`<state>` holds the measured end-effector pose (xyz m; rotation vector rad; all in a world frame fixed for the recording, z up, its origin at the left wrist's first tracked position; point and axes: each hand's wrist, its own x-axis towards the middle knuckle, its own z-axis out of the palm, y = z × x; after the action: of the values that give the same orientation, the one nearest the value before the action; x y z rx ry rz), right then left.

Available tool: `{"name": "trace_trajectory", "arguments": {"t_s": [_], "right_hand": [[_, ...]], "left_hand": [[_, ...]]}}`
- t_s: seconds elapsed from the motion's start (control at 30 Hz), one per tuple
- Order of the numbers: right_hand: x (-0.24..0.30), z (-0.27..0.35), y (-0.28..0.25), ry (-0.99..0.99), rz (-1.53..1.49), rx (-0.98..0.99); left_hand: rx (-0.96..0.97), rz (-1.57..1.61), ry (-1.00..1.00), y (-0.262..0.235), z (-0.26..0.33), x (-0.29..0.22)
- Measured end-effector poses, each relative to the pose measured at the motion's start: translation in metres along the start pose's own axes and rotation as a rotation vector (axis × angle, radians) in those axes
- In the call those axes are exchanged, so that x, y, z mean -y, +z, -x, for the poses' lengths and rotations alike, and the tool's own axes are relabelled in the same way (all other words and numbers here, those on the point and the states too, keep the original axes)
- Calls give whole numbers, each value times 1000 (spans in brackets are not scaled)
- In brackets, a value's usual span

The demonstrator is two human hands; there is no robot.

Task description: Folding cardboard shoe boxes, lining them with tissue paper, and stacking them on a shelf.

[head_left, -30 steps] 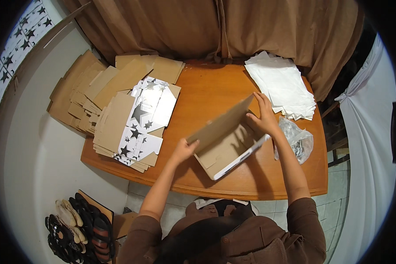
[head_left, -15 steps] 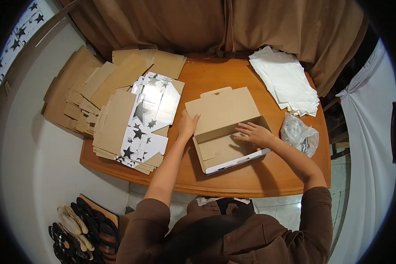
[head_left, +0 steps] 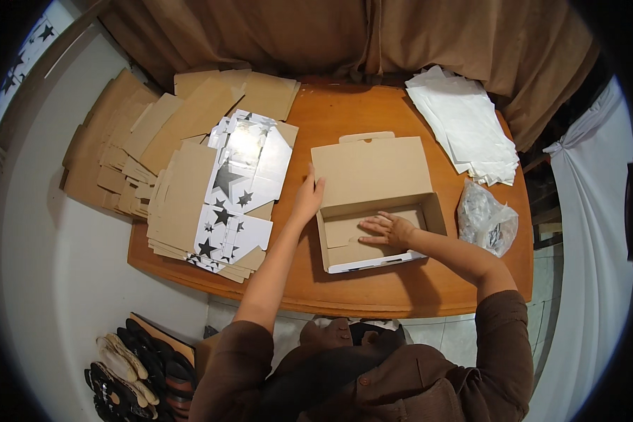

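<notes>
A brown cardboard box [head_left: 373, 165], white with dark marks on its outer front wall, stands on the table with its lid folded back away from me. My right hand [head_left: 392, 232] reaches inside, fingers spread low over the box floor; whether they touch it I cannot tell. Along the left edge, where lid and tray meet, my left hand [head_left: 308, 198] rests with its fingers stretched out and thumb apart, holding nothing. To its left lies a flat, uncut-looking box sheet [head_left: 250, 158], white with black and silver stars, on top of a stack of flat cardboard [head_left: 179, 200].
More flat cardboard pieces [head_left: 112, 151] pile at the far left of the wooden table [head_left: 330, 109]. White paper sheets [head_left: 461, 119] lie at the far right, with a clear plastic bag [head_left: 487, 219] nearer me. Brown curtains [head_left: 316, 42] hang behind. Shoes [head_left: 144, 366] stand at lower left.
The box has turned a little and sits squarer to me. My right hand has moved left and deeper into it. My left hand's fingers have straightened along the edge.
</notes>
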<state>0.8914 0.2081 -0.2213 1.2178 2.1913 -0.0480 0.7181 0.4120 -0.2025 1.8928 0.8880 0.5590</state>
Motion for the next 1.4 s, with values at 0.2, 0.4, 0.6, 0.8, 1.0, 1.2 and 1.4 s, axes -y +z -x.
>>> {"name": "trace_trajectory", "arguments": {"t_s": [0.2, 0.4, 0.6, 0.8, 1.0, 1.2, 1.4], "right_hand": [[16, -39, -42, -137, 32, 99], [12, -38, -33, -145, -198, -191], [-15, -20, -120, 49, -400, -773], [14, -11, -129, -195, -926, 19], [79, 6, -116, 37, -660, -537], [120, -7, -113, 229, -301, -935], [60, -19, -127, 336, -453, -897]], "left_hand": [[206, 370, -257, -19, 102, 32], [251, 527, -281, 5, 165, 28], [233, 251, -155, 0, 151, 8], [310, 376, -147, -4, 146, 12], [277, 264, -40, -10, 164, 23], [349, 66, -181, -13, 153, 8], [519, -489, -165, -23, 144, -16]]}}
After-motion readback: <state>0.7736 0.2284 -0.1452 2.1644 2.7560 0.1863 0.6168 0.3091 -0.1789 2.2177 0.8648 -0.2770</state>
